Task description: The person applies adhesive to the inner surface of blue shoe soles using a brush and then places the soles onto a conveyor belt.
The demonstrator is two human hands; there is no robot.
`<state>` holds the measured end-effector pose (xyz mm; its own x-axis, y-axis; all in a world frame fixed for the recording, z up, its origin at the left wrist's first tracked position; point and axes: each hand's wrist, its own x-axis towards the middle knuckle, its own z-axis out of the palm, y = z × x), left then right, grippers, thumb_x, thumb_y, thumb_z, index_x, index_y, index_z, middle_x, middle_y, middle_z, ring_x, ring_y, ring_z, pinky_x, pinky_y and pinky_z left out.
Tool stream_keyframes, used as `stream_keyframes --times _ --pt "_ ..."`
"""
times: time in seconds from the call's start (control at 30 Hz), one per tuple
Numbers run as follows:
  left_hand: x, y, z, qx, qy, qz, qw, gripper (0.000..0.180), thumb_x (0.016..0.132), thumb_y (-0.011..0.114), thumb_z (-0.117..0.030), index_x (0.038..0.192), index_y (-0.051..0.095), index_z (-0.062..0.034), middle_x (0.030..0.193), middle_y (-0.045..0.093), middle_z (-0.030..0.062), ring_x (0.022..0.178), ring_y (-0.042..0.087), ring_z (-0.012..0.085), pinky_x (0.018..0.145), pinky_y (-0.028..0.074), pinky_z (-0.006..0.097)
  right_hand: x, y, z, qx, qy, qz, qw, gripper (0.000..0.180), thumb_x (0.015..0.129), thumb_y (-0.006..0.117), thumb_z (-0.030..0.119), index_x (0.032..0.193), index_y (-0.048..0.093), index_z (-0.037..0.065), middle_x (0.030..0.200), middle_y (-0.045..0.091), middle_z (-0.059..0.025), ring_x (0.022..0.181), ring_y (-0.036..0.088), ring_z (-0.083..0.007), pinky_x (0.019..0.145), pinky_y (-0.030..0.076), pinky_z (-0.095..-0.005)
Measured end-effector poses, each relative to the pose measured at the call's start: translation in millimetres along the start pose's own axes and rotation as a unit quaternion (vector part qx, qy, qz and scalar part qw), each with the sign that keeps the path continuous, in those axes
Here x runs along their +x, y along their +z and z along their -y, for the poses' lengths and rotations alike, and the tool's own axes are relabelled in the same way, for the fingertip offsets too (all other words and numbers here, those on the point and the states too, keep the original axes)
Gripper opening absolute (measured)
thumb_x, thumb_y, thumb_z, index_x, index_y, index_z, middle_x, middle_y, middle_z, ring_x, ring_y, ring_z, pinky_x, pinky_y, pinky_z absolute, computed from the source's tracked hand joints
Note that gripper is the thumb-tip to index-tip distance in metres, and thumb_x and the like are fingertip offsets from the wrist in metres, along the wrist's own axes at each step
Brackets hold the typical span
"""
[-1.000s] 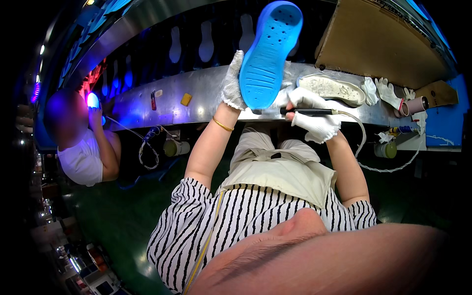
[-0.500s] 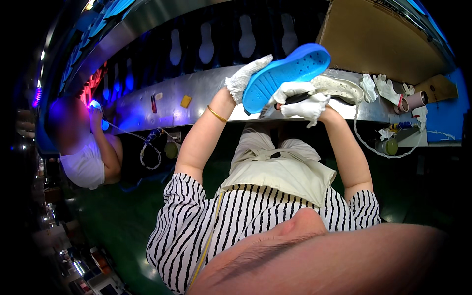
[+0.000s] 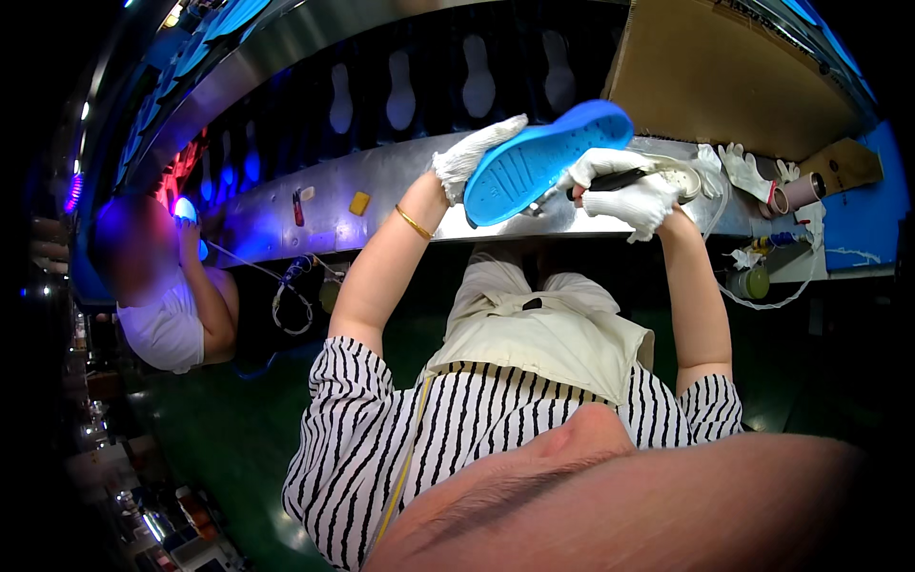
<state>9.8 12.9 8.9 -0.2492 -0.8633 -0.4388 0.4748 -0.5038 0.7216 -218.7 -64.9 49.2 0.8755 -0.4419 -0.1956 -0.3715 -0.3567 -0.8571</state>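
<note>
My left hand (image 3: 474, 158), in a white knitted glove, grips a blue shoe sole (image 3: 534, 172) by its left edge. Its ribbed face with small holes is turned up toward me, tilted over the metal bench. Gloved in white too, my right hand (image 3: 629, 197) is closed around a black-handled tool (image 3: 615, 181). A bit of metal shows at the tool's end, beside the sole's lower right edge; its exact kind cannot be made out. Behind my right hand lies a whitish shoe part (image 3: 679, 181) on the bench, partly covered by the hand.
White gloves (image 3: 745, 170) and a pinkish cup (image 3: 806, 190) sit right, by a cardboard box (image 3: 724, 86). Dark moving racks with several grey soles (image 3: 478, 81) run beyond the bench (image 3: 381, 176). A yellow block (image 3: 359, 203) lies left; a co-worker (image 3: 172, 305) sits farther left.
My right hand with the black-handled tool has shifted right, covering more of the whitish shoe part. The blue sole has moved slightly down and left in my left hand.
</note>
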Motion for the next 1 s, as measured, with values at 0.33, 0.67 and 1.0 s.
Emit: stream_keyframes --times 0.33,0.67,1.0 --pt "14.4 -5.9 39.6 -0.273 0.232 0.069 0.931 0.073 0.094 0.033 -0.060 0.133 0.044 0.0007 0.122 0.056 0.0246 0.104 0.062 0.0368 0.088 0.053 0.049 -4.3 65.2 3.3 0.179 -0.093 -0.065 0.977 0.006 0.078 0.068 0.005 0.082 0.066 0.001 0.085 0.069 -0.0051 0.080 0.063 -0.0110 0.075 0.051 -0.0263" --pt "14.1 4.8 52.1 -0.301 0.274 0.071 0.911 0.071 0.093 0.037 -0.059 0.131 0.046 0.0000 0.121 0.057 0.0218 0.106 0.060 0.0337 0.093 0.049 0.045 8.7 72.1 3.0 0.169 -0.284 -0.214 0.919 0.008 0.077 0.068 -0.002 0.084 0.065 0.000 0.085 0.067 -0.0063 0.080 0.063 -0.0121 0.073 0.051 -0.0256" --pt "-12.9 9.8 57.2 -0.340 0.229 0.196 0.891 0.078 0.092 0.035 -0.064 0.142 0.033 -0.0050 0.132 0.048 0.0203 0.116 0.054 0.0373 0.098 0.046 0.053 48.8 -1.3 -18.4 0.247 -0.164 -0.189 0.936 0.009 0.080 0.068 0.000 0.087 0.064 0.003 0.086 0.068 -0.0072 0.080 0.064 -0.0130 0.077 0.053 -0.0283"
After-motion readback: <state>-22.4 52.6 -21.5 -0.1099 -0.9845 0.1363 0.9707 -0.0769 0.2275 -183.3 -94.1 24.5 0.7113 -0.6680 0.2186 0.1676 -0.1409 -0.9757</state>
